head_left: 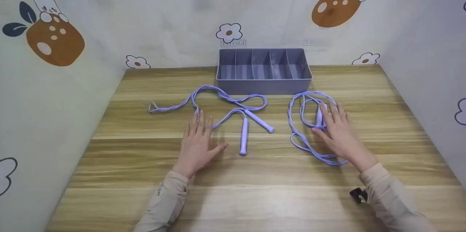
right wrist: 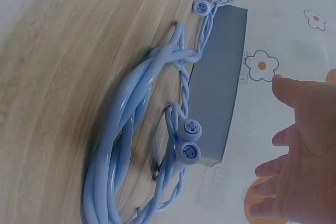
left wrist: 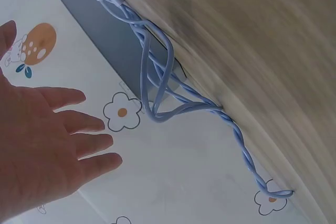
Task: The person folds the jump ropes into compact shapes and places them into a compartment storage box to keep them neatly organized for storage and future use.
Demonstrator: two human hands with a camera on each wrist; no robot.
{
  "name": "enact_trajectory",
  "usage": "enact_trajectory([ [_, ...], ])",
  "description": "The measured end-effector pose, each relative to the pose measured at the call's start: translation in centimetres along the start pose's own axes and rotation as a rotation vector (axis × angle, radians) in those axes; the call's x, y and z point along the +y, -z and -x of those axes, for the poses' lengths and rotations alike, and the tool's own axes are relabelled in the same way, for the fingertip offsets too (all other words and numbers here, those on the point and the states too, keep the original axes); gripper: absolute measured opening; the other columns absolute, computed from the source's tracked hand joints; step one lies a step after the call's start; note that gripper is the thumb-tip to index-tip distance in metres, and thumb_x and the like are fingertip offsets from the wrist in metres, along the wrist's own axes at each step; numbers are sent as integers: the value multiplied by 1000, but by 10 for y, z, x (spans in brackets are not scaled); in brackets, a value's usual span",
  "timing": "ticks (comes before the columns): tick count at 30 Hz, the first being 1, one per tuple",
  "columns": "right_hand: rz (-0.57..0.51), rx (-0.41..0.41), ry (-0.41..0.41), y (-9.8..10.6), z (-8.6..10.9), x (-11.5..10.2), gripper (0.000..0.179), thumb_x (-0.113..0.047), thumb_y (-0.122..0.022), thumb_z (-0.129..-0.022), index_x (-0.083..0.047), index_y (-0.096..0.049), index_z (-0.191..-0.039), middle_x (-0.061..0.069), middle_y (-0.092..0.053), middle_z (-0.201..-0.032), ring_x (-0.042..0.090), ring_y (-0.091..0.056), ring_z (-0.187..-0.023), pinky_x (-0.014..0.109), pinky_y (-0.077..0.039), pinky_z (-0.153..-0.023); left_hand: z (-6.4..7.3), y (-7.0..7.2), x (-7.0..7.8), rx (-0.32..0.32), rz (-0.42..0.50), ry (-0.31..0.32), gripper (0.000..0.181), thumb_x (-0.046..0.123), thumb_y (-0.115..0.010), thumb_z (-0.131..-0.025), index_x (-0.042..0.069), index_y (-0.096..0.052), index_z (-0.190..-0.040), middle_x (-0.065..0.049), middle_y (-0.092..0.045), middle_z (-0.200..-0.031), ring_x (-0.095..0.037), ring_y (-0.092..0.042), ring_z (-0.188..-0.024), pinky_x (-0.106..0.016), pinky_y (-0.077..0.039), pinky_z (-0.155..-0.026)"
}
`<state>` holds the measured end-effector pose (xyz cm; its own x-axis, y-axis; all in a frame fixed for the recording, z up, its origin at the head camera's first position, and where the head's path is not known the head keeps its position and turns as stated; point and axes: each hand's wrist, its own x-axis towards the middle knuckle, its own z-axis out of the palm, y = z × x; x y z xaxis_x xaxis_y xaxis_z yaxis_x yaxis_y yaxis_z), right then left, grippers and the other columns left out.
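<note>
Two lavender jump ropes lie on the wooden table. The left jump rope has its two handles angled apart at the middle, its twisted cord trailing off to the left. My left hand is beside that cord, fingers straight and thumb spread, gripping nothing. The right jump rope is loosely coiled, with a handle inside the loops. Over its right side is my right hand, fingers extended and hiding part of the coil. In the right wrist view, the right hand appears apart from the cord, and two handle ends show.
A grey box with several upright compartments stands at the back of the table, against the patterned backdrop. A small black object is beside the right sleeve. Patterned walls border both sides.
</note>
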<state>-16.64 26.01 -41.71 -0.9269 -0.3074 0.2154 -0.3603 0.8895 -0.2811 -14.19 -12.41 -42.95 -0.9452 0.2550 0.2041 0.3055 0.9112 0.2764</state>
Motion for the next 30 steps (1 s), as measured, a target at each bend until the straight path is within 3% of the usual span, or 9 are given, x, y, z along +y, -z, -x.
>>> enact_trajectory([
  [7,-35,-25,-11,-2,-1,0,69,-34,-52,-90,3,-21,-141,32,-11,-144,50,-3,-131,65,-5,-102,-1,-5,3,20,-43,-3,85,59,-52,-80,0,-32,-138,-25,-13,-147,-39,-9,-135,-57,-8,-107],
  [13,-16,-8,1,-4,-3,0,69,-32,-54,-90,4,-23,-140,33,-14,-143,51,-6,-130,66,-8,-101,-2,-9,8,23,-61,10,86,61,-50,-80,0,-32,-139,-24,-14,-147,-39,-10,-135,-57,-5,-107],
  [26,-19,-20,22,-6,-5,-1,69,-33,-52,-90,3,-21,-140,34,-12,-143,52,-6,-130,67,-7,-100,-10,-14,20,-26,-60,56,86,60,-51,-80,1,-31,-139,-24,-13,-147,-40,-6,-135,-57,-2,-107],
  [30,-29,-38,23,-5,-7,-2,69,-33,-51,-91,3,-20,-141,34,-11,-143,51,-4,-130,67,-6,-101,-14,-16,26,-26,-77,50,84,60,-50,-81,1,-32,-139,-24,-16,-147,-41,-8,-135,-58,-6,-107],
])
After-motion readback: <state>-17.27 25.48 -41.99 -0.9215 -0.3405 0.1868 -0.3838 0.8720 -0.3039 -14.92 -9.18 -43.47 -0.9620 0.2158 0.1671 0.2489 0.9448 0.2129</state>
